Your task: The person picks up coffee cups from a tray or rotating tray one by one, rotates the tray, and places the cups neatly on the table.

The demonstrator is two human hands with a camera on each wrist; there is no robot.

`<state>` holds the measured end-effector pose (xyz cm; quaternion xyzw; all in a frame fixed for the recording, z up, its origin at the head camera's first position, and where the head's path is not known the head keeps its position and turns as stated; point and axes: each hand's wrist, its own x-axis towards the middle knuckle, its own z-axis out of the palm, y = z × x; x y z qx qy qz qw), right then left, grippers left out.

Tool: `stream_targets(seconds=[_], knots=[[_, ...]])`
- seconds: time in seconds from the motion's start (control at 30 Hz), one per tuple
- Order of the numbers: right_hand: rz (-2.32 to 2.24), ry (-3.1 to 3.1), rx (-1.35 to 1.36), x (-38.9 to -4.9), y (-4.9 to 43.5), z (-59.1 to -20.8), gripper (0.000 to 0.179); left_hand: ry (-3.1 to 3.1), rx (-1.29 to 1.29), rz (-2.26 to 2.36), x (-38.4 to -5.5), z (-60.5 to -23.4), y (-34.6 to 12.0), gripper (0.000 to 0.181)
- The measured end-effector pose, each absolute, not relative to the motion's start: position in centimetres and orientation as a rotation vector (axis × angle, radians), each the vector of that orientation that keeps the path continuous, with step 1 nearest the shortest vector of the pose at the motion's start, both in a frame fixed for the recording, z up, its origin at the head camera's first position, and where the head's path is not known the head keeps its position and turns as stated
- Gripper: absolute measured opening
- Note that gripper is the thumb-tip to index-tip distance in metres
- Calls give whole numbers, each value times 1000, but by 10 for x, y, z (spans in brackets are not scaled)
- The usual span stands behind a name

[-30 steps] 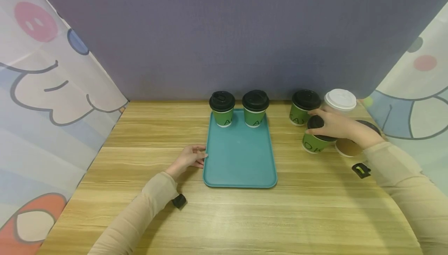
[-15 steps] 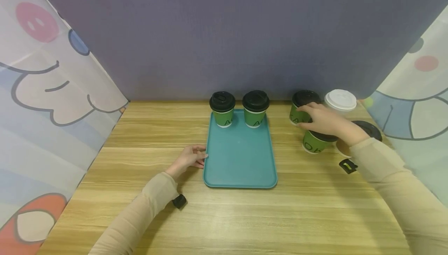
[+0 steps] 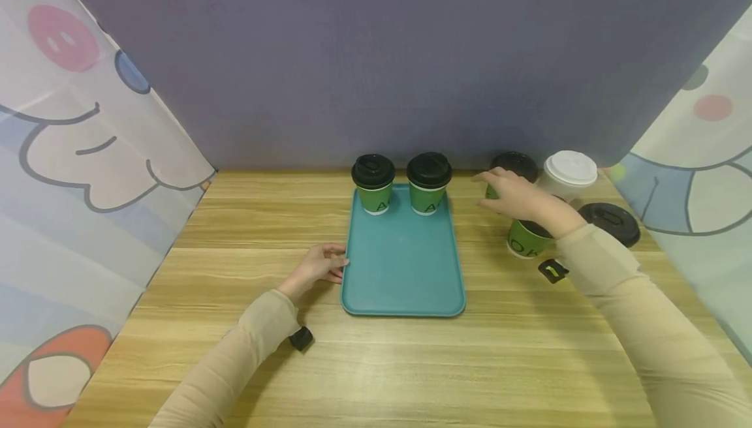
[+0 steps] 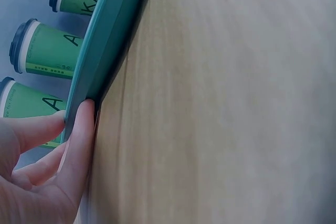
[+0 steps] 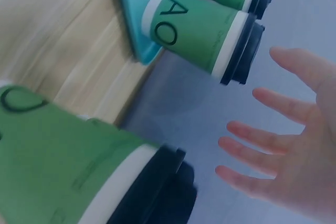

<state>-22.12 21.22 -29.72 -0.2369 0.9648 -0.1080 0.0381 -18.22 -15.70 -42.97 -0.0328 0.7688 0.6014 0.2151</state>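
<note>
My left hand (image 3: 319, 263) pinches the left rim of a teal tray (image 3: 402, 258), thumb on the rim and a finger against its outer side in the left wrist view. Two green paper cups with black lids, a left one (image 3: 374, 196) and a right one (image 3: 427, 196), stand upright at the tray's far end. My right hand (image 3: 517, 196) hovers with spread fingers and holds nothing. Below it stands a nearer green cup (image 3: 525, 240), its lid mostly hidden. The fingers partly cover another green cup, whose black lid (image 3: 515, 166) shows behind them.
Beside the right-hand cups stands a cup with a white lid (image 3: 571, 168). A further cup's black lid (image 3: 610, 222) shows near the right sleeve, its body hidden. A grey partition (image 3: 388, 69) closes off the back of the wooden table (image 3: 399, 369).
My right hand has moved left from over the nearer green cup, to in front of the back one, and its fingers have spread. The left hand, tray and cups have stayed in place.
</note>
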Motion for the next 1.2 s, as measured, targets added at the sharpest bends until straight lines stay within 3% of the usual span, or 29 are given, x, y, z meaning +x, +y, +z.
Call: stream_targets(seconds=[1.2], knots=[[-520, 2891, -630, -280, 162, -298, 58, 2145, -93, 1665, -183, -432, -157, 40]])
